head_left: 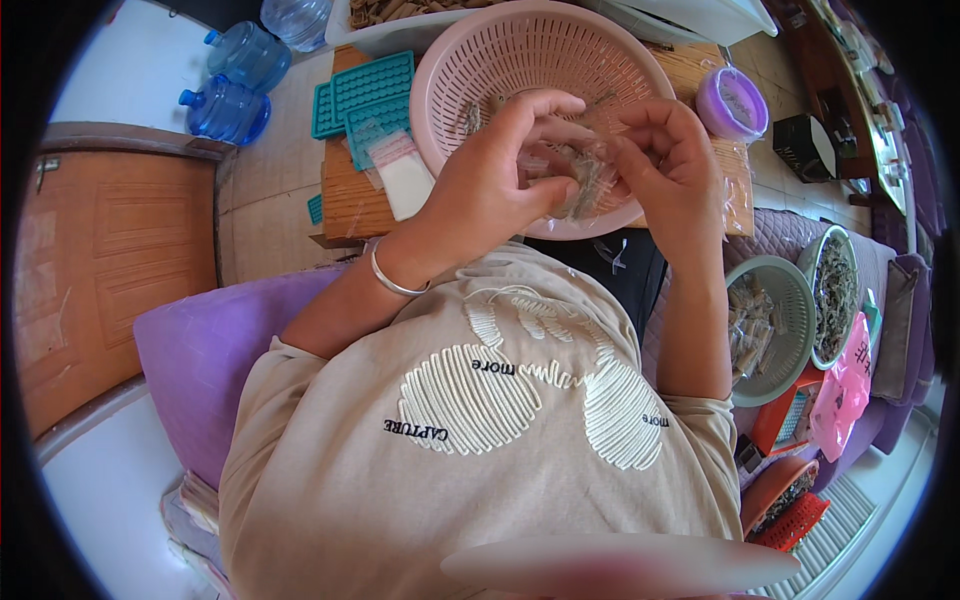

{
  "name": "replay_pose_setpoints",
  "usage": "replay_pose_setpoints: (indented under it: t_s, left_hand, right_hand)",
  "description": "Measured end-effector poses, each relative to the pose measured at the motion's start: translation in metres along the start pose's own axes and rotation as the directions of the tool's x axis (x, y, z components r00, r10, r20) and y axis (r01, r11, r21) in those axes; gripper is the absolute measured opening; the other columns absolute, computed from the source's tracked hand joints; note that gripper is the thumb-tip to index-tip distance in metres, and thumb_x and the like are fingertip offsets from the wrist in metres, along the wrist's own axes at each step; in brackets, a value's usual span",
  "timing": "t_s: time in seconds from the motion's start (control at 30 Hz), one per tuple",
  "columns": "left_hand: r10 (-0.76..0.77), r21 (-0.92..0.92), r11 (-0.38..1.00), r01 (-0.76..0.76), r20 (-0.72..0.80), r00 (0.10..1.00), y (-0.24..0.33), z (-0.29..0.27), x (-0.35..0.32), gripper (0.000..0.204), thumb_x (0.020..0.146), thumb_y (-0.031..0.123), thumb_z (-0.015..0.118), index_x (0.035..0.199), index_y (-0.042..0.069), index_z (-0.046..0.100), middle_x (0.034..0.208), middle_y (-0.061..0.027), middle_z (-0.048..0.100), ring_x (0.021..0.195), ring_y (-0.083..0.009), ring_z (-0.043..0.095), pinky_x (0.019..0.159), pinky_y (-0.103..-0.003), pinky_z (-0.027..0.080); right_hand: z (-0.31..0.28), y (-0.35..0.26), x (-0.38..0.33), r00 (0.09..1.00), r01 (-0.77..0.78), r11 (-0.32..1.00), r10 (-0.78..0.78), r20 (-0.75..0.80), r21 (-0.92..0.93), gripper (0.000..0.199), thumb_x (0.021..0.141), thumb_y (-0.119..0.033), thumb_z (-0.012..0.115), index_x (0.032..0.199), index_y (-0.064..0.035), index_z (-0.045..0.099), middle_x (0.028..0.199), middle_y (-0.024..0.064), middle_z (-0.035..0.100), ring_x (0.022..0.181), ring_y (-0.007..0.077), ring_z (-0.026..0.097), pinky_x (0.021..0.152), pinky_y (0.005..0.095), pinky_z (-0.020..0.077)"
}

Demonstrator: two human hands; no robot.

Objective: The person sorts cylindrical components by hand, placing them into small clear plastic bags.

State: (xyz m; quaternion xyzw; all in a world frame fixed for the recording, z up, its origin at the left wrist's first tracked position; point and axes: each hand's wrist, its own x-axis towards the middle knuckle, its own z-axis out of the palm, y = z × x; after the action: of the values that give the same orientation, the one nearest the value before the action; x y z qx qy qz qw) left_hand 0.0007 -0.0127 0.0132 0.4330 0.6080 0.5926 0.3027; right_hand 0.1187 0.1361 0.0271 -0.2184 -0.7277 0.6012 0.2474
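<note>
A pink plastic colander [432, 95] stands on the wooden table in front of me. Over its near side, my left hand [500, 185] curls its fingers and thumb round a bunch of small clear plastic packets [578, 195] with greenish-grey contents. Close on the other side is my right hand [680, 165], its thumb and fingers bent together at the edge of the bunch. What the right fingertips pinch is too small to make out. More small packets [473, 118] lie inside the colander, partly hidden by my hands.
Teal moulded trays [372, 85] and a stack of clear bags [402, 175] lie left of the colander. A purple round tub [732, 103] is on its right. Farther right are a grey-green basket of packets [775, 385] and another filled basket [815, 345]. Blue water jugs [228, 110] stand far left.
</note>
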Motion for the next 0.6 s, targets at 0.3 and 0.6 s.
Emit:
replay_pose_setpoints:
  t_s: [0.3,0.6]
  left_hand:
    - [0.107,0.167,0.981,-0.098,-0.044,0.993,-0.006,0.003,-0.002,0.064,0.08,0.005,0.067,0.137,0.008,0.038,0.113,-0.0117,0.068,0.083,-0.0207,0.068,0.074,-0.031,0.055]
    - [-0.077,0.065,0.995,0.077,0.004,0.997,-0.007,0.0,-0.008,0.068,0.08,0.008,0.069,0.139,0.008,0.037,0.113,-0.0123,0.069,0.085,-0.0209,0.069,0.074,-0.029,0.054]
  right_hand:
    - [0.003,-0.011,0.005,0.763,0.621,0.56,-0.593,0.258,-0.548,0.014,0.074,-0.002,0.07,0.088,-0.0033,0.066,0.093,0.0075,0.063,0.084,0.0286,0.062,0.073,0.0384,0.0516]
    - [0.005,-0.004,0.006,0.776,0.611,0.522,-0.542,0.322,-0.594,0.016,0.071,-0.002,0.068,0.086,-0.0035,0.063,0.092,0.0078,0.059,0.086,0.0305,0.059,0.074,0.0412,0.0492]
